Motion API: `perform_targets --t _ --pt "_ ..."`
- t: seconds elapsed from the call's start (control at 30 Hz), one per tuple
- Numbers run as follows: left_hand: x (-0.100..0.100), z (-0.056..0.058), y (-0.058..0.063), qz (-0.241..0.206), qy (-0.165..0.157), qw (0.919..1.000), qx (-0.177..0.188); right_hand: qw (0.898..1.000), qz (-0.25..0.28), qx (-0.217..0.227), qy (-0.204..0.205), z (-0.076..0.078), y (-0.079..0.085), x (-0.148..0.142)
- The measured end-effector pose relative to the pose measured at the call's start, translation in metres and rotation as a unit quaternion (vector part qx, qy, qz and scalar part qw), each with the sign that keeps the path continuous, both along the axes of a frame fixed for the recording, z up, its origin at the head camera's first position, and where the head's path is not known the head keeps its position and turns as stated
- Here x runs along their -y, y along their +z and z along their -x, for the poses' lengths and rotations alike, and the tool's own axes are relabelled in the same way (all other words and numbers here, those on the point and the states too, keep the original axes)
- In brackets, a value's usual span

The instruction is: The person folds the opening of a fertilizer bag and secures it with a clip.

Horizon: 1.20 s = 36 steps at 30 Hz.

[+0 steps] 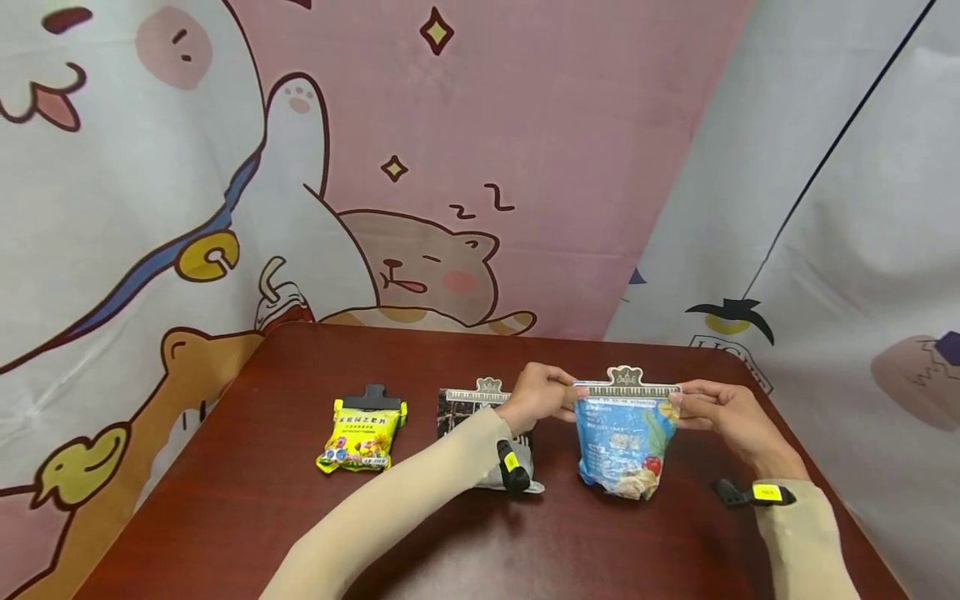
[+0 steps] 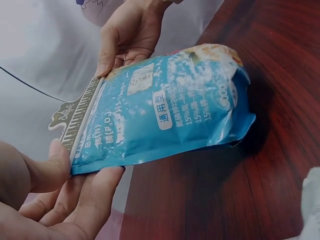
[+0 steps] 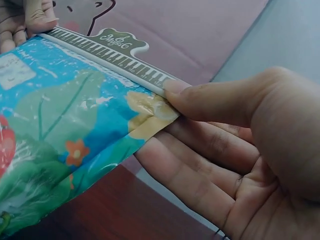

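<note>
A blue plastic bag (image 1: 618, 446) with printed vegetables hangs upright above the table's right half. Along its top edge sits a clip (image 1: 628, 389) patterned like piano keys, with a scalloped tab. My left hand (image 1: 534, 395) pinches the clip and bag top at the left corner. At the opposite corner my right hand (image 1: 731, 417) grips them the same way; its thumb (image 3: 197, 97) lies on the clip's end. In the left wrist view the bag's bottom (image 2: 240, 105) is off the wood, with a dark shadow beneath it.
A dark and grey bag (image 1: 456, 410) with a similar piano-key clip (image 1: 487, 388) lies partly behind my left forearm. Further left is a yellow bag (image 1: 362, 439) with a black clip (image 1: 372, 399). Cartoon-printed cloth (image 1: 562, 167) hangs behind the brown table (image 1: 247, 500).
</note>
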<state>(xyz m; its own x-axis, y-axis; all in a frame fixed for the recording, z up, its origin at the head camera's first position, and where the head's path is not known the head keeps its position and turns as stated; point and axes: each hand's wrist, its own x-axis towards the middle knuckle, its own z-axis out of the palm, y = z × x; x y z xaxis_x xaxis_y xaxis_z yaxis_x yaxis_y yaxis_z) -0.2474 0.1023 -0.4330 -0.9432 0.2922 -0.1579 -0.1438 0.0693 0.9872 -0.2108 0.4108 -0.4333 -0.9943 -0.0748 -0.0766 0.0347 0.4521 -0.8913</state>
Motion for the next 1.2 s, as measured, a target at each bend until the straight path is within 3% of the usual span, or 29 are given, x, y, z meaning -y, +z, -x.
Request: perform_targets --t 0.33,0.5,0.87,1.2 --pt "-0.008 0.008 -0.004 0.040 -0.014 0.9987 0.027 0.998 0.047 0.047 0.015 0.014 -0.018 -0.008" --pt "-0.014 0.010 -0.003 0.074 0.001 0.9967 0.033 0.996 0.038 0.075 0.015 0.022 -0.028 -0.012" --pt "-0.021 0.023 -0.003 0.168 0.021 0.9837 0.060 0.991 0.042 0.124 0.010 0.036 -0.047 -0.011" --pt "-0.029 0.044 -0.028 0.202 0.009 0.9757 0.084 0.988 0.032 0.142 -0.051 0.042 -0.062 0.002"
